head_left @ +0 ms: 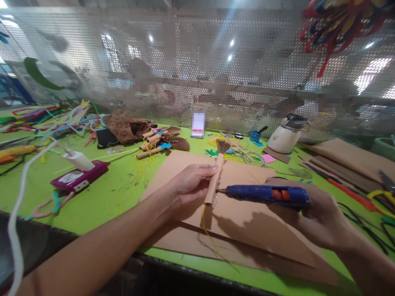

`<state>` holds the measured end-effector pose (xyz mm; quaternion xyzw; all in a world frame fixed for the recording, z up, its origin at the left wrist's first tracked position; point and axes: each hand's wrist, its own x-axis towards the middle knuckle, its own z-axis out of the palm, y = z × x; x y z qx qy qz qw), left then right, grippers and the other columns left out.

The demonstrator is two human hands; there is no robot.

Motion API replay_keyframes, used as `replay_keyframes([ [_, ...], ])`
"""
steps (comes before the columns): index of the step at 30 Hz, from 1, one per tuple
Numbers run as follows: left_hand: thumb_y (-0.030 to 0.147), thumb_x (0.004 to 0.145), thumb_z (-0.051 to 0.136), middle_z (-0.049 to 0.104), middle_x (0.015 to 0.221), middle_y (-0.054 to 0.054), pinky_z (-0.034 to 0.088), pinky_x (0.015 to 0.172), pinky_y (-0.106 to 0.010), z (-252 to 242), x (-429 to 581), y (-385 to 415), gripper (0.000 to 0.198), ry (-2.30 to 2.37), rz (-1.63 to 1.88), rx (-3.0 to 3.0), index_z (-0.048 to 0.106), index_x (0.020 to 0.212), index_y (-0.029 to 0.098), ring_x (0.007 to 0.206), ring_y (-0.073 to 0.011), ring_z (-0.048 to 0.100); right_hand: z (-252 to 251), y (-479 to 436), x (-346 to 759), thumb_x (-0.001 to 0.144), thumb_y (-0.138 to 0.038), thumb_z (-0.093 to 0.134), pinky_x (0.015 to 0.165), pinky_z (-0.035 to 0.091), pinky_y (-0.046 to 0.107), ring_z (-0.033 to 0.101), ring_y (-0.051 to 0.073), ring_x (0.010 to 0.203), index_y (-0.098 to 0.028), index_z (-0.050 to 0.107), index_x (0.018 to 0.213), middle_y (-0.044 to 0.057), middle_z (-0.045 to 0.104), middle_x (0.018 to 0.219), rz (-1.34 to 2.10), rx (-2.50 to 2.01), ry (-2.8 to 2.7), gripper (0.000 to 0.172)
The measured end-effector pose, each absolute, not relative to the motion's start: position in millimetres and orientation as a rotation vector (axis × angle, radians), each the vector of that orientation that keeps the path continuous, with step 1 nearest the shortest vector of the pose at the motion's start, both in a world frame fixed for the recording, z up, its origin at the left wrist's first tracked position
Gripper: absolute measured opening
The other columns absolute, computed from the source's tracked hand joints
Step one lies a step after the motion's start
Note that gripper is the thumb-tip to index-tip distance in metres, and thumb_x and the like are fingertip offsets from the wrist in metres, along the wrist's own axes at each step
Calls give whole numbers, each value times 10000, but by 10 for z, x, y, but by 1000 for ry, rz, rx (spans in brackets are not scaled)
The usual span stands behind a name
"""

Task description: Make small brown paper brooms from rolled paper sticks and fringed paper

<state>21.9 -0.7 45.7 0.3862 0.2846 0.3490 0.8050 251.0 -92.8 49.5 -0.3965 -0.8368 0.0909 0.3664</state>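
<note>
Pinched in my left hand (193,183) is a rolled brown paper tube (213,181), tilted, with a dark brown pleated paper fan (223,145) at its far end. Yellow string (206,230) hangs from its near end. My right hand (317,209) grips a blue hot glue gun (256,193), whose nozzle meets the right side of the tube near its lower end. Small beads, apparently glue, run along that side. Beneath both hands lie brown cardboard sheets (247,242). The fingers of my right hand are partly hidden behind the glue gun.
Several similar tubes with fans (162,142) lie at the back left, near a brown patterned bag (126,125). A purple power strip (78,176) with a white cable sits left. Behind stand a phone (198,124) and a white kettle (285,135); red-handled scissors (348,191) lie right.
</note>
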Motion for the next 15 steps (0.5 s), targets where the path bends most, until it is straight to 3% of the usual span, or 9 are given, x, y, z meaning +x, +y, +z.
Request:
replay_keyframes([
  [12,10,847,445,565,602,-42,478,622,-212,472,223,-9,212,623,719,704,623,743,61,538,-92,531,536,-999,2461,840,-228,579,619,502,291,642,213,718,-266,595,970,31,678,819,203,-958,-2171,137],
  [15,17,866,429,557,607,-38,465,595,-188,513,221,-13,220,640,711,667,622,768,54,534,-80,518,535,-1013,2453,838,-217,573,580,482,277,635,208,698,-255,599,903,28,657,752,236,-972,-2193,80],
])
